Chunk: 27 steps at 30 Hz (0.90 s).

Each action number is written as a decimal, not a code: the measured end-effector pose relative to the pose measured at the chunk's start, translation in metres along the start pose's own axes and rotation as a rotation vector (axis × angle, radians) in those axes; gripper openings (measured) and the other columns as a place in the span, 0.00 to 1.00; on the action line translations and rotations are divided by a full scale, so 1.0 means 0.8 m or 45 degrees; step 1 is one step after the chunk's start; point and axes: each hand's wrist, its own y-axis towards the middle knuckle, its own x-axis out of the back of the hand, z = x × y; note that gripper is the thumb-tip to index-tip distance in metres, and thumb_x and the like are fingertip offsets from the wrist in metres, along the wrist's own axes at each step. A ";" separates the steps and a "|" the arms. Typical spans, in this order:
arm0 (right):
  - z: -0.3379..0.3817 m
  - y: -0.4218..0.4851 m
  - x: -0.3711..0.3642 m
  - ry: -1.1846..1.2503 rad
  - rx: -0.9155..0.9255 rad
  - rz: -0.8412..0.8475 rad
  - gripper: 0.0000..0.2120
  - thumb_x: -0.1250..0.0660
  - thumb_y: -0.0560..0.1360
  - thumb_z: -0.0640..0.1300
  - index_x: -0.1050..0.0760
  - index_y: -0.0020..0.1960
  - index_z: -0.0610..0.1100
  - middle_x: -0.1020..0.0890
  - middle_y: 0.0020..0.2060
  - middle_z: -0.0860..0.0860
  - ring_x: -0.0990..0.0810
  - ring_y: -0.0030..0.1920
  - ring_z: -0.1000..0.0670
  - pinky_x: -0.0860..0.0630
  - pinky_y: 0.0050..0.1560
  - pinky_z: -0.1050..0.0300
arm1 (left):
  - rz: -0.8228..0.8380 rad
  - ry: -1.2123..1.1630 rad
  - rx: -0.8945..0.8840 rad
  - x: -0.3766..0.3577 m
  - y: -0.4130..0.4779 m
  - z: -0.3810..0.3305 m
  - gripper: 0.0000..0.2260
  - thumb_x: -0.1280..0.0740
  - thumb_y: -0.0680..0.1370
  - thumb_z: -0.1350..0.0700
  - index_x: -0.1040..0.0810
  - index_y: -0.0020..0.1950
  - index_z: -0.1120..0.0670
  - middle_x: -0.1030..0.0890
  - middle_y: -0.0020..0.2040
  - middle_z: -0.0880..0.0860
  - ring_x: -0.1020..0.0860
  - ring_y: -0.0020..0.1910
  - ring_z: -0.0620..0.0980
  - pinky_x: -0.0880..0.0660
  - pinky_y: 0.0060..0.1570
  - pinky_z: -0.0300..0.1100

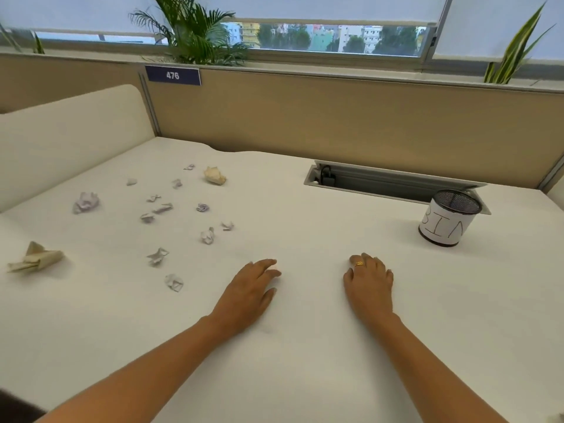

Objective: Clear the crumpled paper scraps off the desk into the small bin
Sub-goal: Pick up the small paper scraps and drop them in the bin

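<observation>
The desk [305, 346] lies bare across the lower and middle frame, around both flat, empty hands: left hand [248, 294], right hand [370, 285]. Scraps [161, 209] crowd the left of the frame, with narrow gaps between them. The bin [448, 218] stands alone at right, its mouth unblocked, with open desk between it and the right hand. A cable slot [387, 183] gapes just behind the bin. Partitions [335, 117] wall the far and left edges.

Carrying, on a white desk [305, 346]: crumpled paper scraps [158, 209] lying scattered toward ten o'clock, a small mesh bin [448, 219] standing at two o'clock, both hands resting palm-down near centre, left hand [248, 293], right hand [369, 285].
</observation>
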 end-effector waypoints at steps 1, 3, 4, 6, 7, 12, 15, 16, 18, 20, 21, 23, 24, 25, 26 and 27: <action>0.013 -0.004 -0.001 0.007 0.028 0.029 0.19 0.48 0.80 0.44 0.37 0.70 0.45 0.35 0.72 0.47 0.41 0.73 0.47 0.44 0.73 0.44 | -0.034 0.054 0.014 0.007 -0.007 0.008 0.13 0.37 0.77 0.58 0.26 0.61 0.57 0.29 0.68 0.54 0.31 0.68 0.51 0.41 0.71 0.46; 0.038 -0.010 -0.004 0.022 0.105 0.071 0.20 0.49 0.80 0.45 0.38 0.71 0.46 0.37 0.72 0.48 0.42 0.73 0.48 0.44 0.73 0.45 | -0.098 0.163 0.081 0.020 -0.021 0.024 0.14 0.34 0.75 0.58 0.25 0.60 0.58 0.28 0.67 0.58 0.31 0.68 0.55 0.39 0.69 0.54; 0.050 -0.014 -0.005 0.025 0.162 0.080 0.19 0.50 0.80 0.45 0.38 0.71 0.46 0.36 0.72 0.49 0.41 0.73 0.48 0.43 0.73 0.47 | -0.126 0.211 0.126 0.025 -0.027 0.032 0.15 0.32 0.74 0.58 0.24 0.59 0.59 0.27 0.67 0.59 0.30 0.68 0.57 0.38 0.68 0.57; 0.071 -0.019 -0.006 0.084 0.269 0.088 0.18 0.50 0.81 0.44 0.36 0.69 0.45 0.33 0.70 0.49 0.37 0.70 0.48 0.39 0.71 0.53 | -0.167 0.260 0.230 0.034 -0.037 0.048 0.17 0.31 0.73 0.57 0.25 0.60 0.59 0.28 0.67 0.60 0.32 0.68 0.60 0.38 0.67 0.61; 0.081 -0.020 -0.005 0.154 0.293 0.094 0.17 0.50 0.81 0.44 0.34 0.68 0.44 0.30 0.68 0.49 0.35 0.69 0.47 0.37 0.69 0.55 | -0.187 0.270 0.283 0.038 -0.042 0.057 0.18 0.31 0.73 0.56 0.26 0.62 0.59 0.29 0.68 0.61 0.33 0.69 0.61 0.39 0.67 0.61; 0.125 -0.044 -0.006 0.561 0.313 0.168 0.17 0.45 0.81 0.49 0.32 0.67 0.44 0.28 0.67 0.48 0.34 0.69 0.48 0.38 0.69 0.56 | -0.215 0.301 0.538 0.052 -0.065 0.107 0.25 0.36 0.76 0.48 0.35 0.70 0.55 0.40 0.75 0.57 0.45 0.75 0.56 0.49 0.72 0.59; 0.154 -0.065 -0.018 0.520 0.401 0.248 0.22 0.45 0.79 0.54 0.35 0.70 0.47 0.34 0.72 0.49 0.41 0.74 0.51 0.48 0.76 0.52 | -0.186 0.241 0.663 0.058 -0.072 0.130 0.28 0.38 0.76 0.45 0.41 0.72 0.53 0.46 0.77 0.54 0.51 0.76 0.53 0.53 0.72 0.58; 0.162 -0.070 -0.022 0.483 0.420 0.284 0.23 0.45 0.79 0.56 0.37 0.71 0.48 0.37 0.73 0.50 0.45 0.75 0.52 0.52 0.77 0.51 | -0.172 0.225 0.688 0.061 -0.073 0.136 0.29 0.38 0.76 0.44 0.42 0.73 0.53 0.47 0.77 0.54 0.52 0.76 0.53 0.53 0.72 0.58; 0.179 -0.075 -0.029 0.428 0.467 0.340 0.25 0.46 0.79 0.58 0.40 0.73 0.49 0.42 0.75 0.51 0.49 0.76 0.53 0.57 0.77 0.51 | -0.147 0.157 0.734 0.066 -0.075 0.145 0.29 0.39 0.76 0.44 0.43 0.73 0.53 0.47 0.77 0.54 0.52 0.76 0.52 0.52 0.73 0.58; 0.197 -0.075 -0.033 0.391 0.525 0.367 0.26 0.46 0.78 0.58 0.41 0.73 0.48 0.44 0.76 0.50 0.50 0.76 0.52 0.57 0.77 0.50 | -0.121 0.081 0.748 0.073 -0.074 0.153 0.29 0.39 0.76 0.45 0.44 0.73 0.53 0.47 0.77 0.54 0.52 0.76 0.52 0.50 0.73 0.58; 0.207 -0.072 -0.033 0.379 0.551 0.380 0.26 0.45 0.79 0.57 0.42 0.73 0.47 0.44 0.76 0.50 0.50 0.76 0.52 0.56 0.77 0.50 | -0.104 0.046 0.743 0.075 -0.072 0.157 0.29 0.39 0.77 0.45 0.44 0.73 0.53 0.47 0.77 0.54 0.51 0.76 0.52 0.50 0.73 0.57; 0.226 -0.062 -0.031 0.381 0.580 0.412 0.26 0.44 0.79 0.55 0.42 0.73 0.46 0.45 0.76 0.48 0.49 0.76 0.51 0.55 0.77 0.50 | -0.081 -0.040 0.723 0.081 -0.068 0.163 0.28 0.39 0.77 0.47 0.45 0.74 0.53 0.46 0.76 0.55 0.49 0.76 0.52 0.50 0.73 0.55; 0.236 -0.056 -0.030 0.396 0.585 0.433 0.26 0.44 0.79 0.54 0.43 0.73 0.46 0.45 0.76 0.48 0.48 0.76 0.50 0.53 0.77 0.51 | -0.071 -0.089 0.715 0.084 -0.067 0.165 0.28 0.39 0.78 0.48 0.45 0.74 0.53 0.46 0.76 0.55 0.49 0.76 0.52 0.50 0.73 0.54; 0.245 -0.049 -0.029 0.417 0.585 0.455 0.27 0.43 0.79 0.53 0.43 0.74 0.45 0.46 0.76 0.47 0.48 0.76 0.49 0.51 0.76 0.52 | -0.056 -0.133 0.710 0.086 -0.066 0.168 0.27 0.39 0.78 0.50 0.45 0.74 0.53 0.46 0.76 0.55 0.49 0.76 0.51 0.51 0.73 0.53; 0.255 -0.041 -0.027 0.440 0.580 0.479 0.27 0.41 0.78 0.52 0.44 0.74 0.45 0.47 0.76 0.47 0.47 0.76 0.48 0.49 0.76 0.52 | -0.037 -0.166 0.704 0.089 -0.066 0.171 0.26 0.40 0.78 0.51 0.45 0.74 0.52 0.46 0.76 0.54 0.49 0.76 0.50 0.52 0.74 0.52; 0.266 -0.033 -0.025 0.458 0.572 0.506 0.28 0.40 0.78 0.51 0.45 0.74 0.46 0.48 0.76 0.47 0.48 0.76 0.48 0.47 0.75 0.52 | -0.016 -0.183 0.694 0.091 -0.065 0.175 0.25 0.41 0.79 0.51 0.45 0.74 0.51 0.46 0.76 0.54 0.49 0.76 0.50 0.53 0.74 0.50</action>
